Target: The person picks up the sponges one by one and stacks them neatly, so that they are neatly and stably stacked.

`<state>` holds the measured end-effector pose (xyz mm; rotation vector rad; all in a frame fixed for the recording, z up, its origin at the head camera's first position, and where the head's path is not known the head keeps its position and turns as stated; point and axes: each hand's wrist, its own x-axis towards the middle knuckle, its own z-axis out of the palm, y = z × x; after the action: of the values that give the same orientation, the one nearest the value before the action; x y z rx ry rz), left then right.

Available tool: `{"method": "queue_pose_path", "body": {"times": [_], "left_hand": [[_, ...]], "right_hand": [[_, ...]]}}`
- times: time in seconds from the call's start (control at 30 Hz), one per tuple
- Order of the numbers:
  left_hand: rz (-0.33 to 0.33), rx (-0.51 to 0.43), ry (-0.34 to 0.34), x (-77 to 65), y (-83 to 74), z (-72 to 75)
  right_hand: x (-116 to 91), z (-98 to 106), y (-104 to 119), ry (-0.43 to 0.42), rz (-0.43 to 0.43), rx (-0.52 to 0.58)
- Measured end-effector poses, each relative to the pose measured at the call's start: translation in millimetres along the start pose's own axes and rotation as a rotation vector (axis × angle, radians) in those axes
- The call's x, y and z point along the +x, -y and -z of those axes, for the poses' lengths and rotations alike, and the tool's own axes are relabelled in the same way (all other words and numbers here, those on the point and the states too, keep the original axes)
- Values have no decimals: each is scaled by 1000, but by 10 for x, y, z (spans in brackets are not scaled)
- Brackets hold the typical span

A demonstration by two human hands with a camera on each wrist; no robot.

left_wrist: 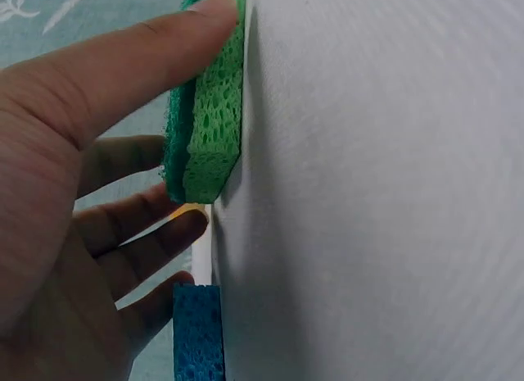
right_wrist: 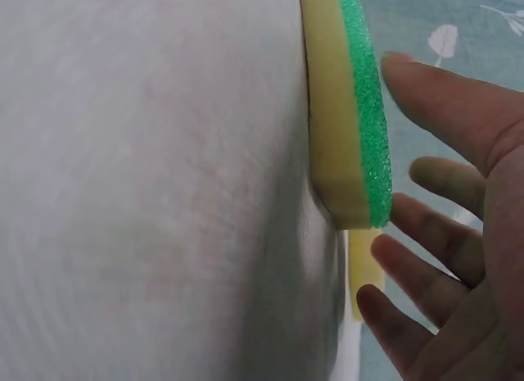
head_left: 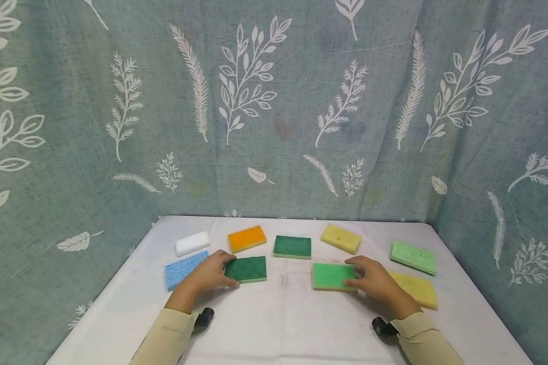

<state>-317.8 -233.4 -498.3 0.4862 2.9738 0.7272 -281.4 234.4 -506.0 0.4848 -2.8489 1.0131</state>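
Observation:
My left hand reaches across the left end of a dark green scouring sponge, its thumb at the near edge and its index finger at the far edge. In the left wrist view the thumb lies over the light green, porous side of this sponge, and the other fingers spread behind. Over the right end of a bright green sponge with a yellow base is my right hand, thumb and fingers spread. The right wrist view shows a gap between the thumb and the sponge's green face.
A blue sponge lies beside my left wrist, a yellow one beside my right. Behind are white, orange, dark green, yellow and light green sponges on the white tablecloth. Patterned curtains enclose the table.

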Motion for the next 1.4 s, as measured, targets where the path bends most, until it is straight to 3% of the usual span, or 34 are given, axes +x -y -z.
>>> {"method": "queue_pose_path", "body": {"times": [0.27, 0.57, 0.83, 1.1, 1.4], "left_hand": [[14, 32, 15, 11, 22, -9], [2, 15, 10, -34, 25, 7], [-33, -1, -2, 4, 26, -5], [-33, -17, 1, -1, -20, 10], [-77, -45, -5, -21, -87, 35]], "right_hand": [[4, -56, -16, 17, 16, 26], [-30, -77, 41, 64, 18, -37], [-31, -82, 72, 41, -26, -87], [-38, -94, 101, 41, -1, -12], [-21, -157, 129, 58, -14, 80]]}}
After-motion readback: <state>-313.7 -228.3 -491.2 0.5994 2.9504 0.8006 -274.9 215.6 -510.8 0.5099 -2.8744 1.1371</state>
